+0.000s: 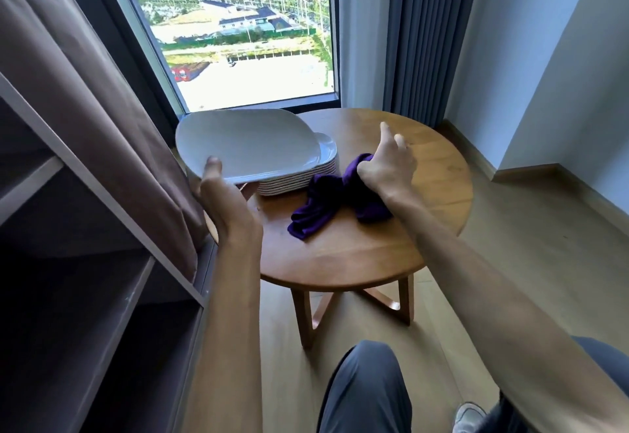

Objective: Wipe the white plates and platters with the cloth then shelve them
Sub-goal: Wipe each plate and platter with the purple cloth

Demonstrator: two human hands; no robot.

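My left hand (221,194) holds a white platter (248,141) by its near rim, thumb on top, lifted above a stack of white plates (306,177) on the round wooden table (357,255). To its right, my right hand (388,163) grips a purple cloth (326,201). Part of the cloth trails on the tabletop beside the stack. The index finger and thumb of that hand stick out.
An open shelf unit (102,245) with a brown fabric cover (85,98) stands at my left. A window (238,30) and grey curtain (425,34) lie behind the table. My knees (367,385) are below, above the wood floor.
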